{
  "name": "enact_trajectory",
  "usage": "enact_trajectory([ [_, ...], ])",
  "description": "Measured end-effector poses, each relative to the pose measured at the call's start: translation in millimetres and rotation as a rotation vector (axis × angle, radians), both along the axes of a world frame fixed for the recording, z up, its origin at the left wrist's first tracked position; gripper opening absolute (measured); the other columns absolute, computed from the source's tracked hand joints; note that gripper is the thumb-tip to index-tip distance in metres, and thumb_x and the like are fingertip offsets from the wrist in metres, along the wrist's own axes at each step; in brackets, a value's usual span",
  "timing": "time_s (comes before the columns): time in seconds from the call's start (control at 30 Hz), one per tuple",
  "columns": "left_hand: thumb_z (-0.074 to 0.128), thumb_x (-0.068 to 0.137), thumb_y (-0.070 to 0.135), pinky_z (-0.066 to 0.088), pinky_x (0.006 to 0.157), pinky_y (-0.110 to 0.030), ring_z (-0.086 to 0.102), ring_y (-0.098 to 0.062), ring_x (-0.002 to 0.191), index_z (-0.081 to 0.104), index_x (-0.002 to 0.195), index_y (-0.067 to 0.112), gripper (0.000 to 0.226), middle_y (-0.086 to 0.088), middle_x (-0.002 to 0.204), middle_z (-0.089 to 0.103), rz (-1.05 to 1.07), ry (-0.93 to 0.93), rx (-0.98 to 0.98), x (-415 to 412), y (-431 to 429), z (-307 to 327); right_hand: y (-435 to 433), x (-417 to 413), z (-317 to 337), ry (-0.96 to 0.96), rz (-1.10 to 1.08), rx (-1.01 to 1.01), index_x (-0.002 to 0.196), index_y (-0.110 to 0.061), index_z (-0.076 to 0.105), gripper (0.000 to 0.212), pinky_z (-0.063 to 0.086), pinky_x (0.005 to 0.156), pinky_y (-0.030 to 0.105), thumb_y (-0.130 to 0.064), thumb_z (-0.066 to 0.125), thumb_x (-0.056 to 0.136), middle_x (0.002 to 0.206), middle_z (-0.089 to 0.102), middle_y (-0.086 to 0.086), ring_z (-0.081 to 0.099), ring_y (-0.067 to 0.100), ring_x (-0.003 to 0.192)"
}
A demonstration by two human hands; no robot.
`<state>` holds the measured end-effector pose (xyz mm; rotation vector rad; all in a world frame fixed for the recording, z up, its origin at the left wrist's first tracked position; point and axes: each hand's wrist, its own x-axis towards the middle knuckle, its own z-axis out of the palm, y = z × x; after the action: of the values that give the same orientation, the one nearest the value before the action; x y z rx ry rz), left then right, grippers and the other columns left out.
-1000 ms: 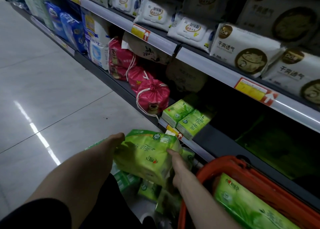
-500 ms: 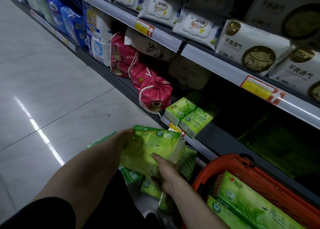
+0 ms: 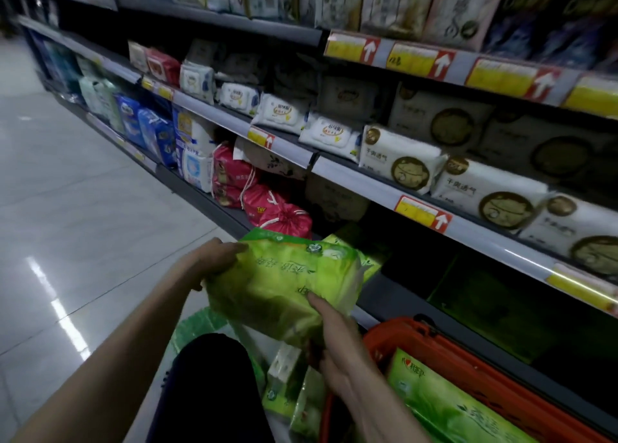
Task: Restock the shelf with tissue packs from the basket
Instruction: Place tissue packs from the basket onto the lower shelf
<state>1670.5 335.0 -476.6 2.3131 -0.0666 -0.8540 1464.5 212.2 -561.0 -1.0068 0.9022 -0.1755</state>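
Lime-green tissue pack (image 3: 284,285) with darker green lettering, an orange-red basket (image 3: 468,372), hot-pink drawstring bags (image 3: 287,222) with white cords, white packs (image 3: 401,158) stamped with gold-brown circles, and yellow price tags (image 3: 423,213) with white arrows on red.

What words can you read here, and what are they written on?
"干爽透气": white packs with gold circles.
"Toy": pink drawstring bag.
Held green tissue pack: characters upside down, too blurred.
Yellow price tags and white wipes packs: too blurred.
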Motion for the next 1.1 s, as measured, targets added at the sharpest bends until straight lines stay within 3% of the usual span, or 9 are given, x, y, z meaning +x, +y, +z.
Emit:
enact_trajectory([
  [0.13, 0.069, 0.076, 0.078, 0.058, 0.093, -0.051, 0.069, -0.03, 0.106, 0.061, 0.126, 0.02, 0.078, -0.009, 0.122, 0.069, -0.05, -0.03, -0.369, -32, 19, 44, -19, -66, 70, -0.083, -0.075, -0.171, 0.131, -0.03, 0.06, 0.095, 0.05, 0.11, 0.057, -0.07, 0.089, 0.05, 0.124, 0.075, 0.003, 0.07, 0.029, 0.117],
  [0.3, 0.074, 0.082, 0.057, 0.049, 0.106, -0.062, 0.062, -0.043, 0.127, 0.074, 0.128, 0.012, 0.064, -0.02, 0.14, 0.065, -0.086, 0.569, -1.158, -93, 13, 73, -34, -164, 161, -0.262, -0.135, -0.365, 0.115, -0.046, 0.066, 0.064, 0.053, 0.106, 0.056, -0.062, 0.09, 0.057, 0.117, 0.078, -0.011, 0.072, 0.023, 0.116],
  [0.4, 0.101, 0.052, 0.035, 0.062, 0.083, -0.058, 0.072, -0.042, 0.11, 0.08, 0.115, 0.008, 0.073, -0.024, 0.131, 0.068, -0.115, 0.591, -1.164, -142, -15, 76, -48, -209, 190, -0.282, -0.287, -0.412, 0.128, -0.034, 0.07, 0.091, 0.054, 0.105, 0.057, -0.064, 0.094, 0.046, 0.121, 0.078, -0.002, 0.073, 0.027, 0.115],
  [0.5, 0.071, 0.078, 0.027, 0.063, 0.077, -0.055, 0.077, -0.04, 0.092, 0.081, 0.107, 0.005, 0.038, -0.023, 0.117, 0.075, -0.016, 0.594, -1.208, -199, -38, 80, -54, -239, 196, -0.332, -0.536, -0.353, 0.136, -0.03, 0.067, 0.113, 0.054, 0.106, 0.056, -0.072, 0.096, 0.035, 0.125, 0.077, 0.0, 0.073, 0.028, 0.116],
  [0.73, 0.062, 0.093, 0.021, 0.058, 0.081, -0.052, 0.077, -0.042, 0.084, 0.069, 0.119, 0.006, 0.031, -0.025, 0.106, 0.077, 0.05, 0.716, -1.194, -307, -69, 76, -45, -293, 181, -0.489, -0.424, 0.169, 0.136, -0.016, 0.068, 0.069, 0.045, 0.1, 0.079, -0.054, 0.082, 0.079, 0.13, 0.072, 0.022, 0.068, 0.051, 0.118],
  [0.87, 0.08, 0.077, 0.029, 0.063, 0.074, -0.045, 0.07, -0.036, 0.096, 0.057, 0.136, -0.01, 0.074, -0.025, 0.099, 0.077, -0.145, 0.617, -1.171, -335, -84, 47, -52, -334, 189, -0.509, -0.47, 0.09, 0.131, -0.009, 0.069, 0.051, 0.052, 0.091, 0.075, -0.03, 0.074, 0.085, 0.121, 0.075, 0.025, 0.069, 0.048, 0.115],
  [0.93, 0.102, 0.035, 0.042, 0.061, 0.083, -0.049, 0.07, -0.04, 0.104, 0.054, 0.14, -0.012, 0.127, -0.032, 0.122, 0.069, -0.267, 0.52, -1.143, -336, -96, 32, -61, -355, 180, -0.513, -0.537, 0.006, 0.129, -0.009, 0.069, 0.051, 0.052, 0.095, 0.071, -0.024, 0.074, 0.081, 0.119, 0.076, 0.023, 0.069, 0.046, 0.115],
  [1.03, 0.106, 0.035, 0.017, 0.062, 0.083, -0.054, 0.073, -0.04, 0.107, 0.052, 0.147, 0.024, 0.125, -0.021, 0.134, 0.067, -0.32, 0.551, -1.084, -333, -127, 21, -83, -384, 149, -0.536, -0.611, -0.086, 0.137, -0.012, 0.064, 0.068, 0.05, 0.104, 0.064, -0.015, 0.086, 0.073, 0.126, 0.074, 0.021, 0.07, 0.046, 0.117],
  [1.1, 0.107, 0.043, 0.03, 0.061, 0.09, -0.053, 0.069, -0.033, 0.117, 0.043, 0.145, 0.052, 0.122, -0.011, 0.144, 0.058, -0.509, 0.368, -1.002, -324, -137, 19, -101, -396, 133, -0.54, -0.606, -0.178, 0.143, -0.012, 0.06, 0.094, 0.048, 0.109, 0.065, -0.019, 0.099, 0.057, 0.133, 0.07, 0.023, 0.068, 0.046, 0.121],
])
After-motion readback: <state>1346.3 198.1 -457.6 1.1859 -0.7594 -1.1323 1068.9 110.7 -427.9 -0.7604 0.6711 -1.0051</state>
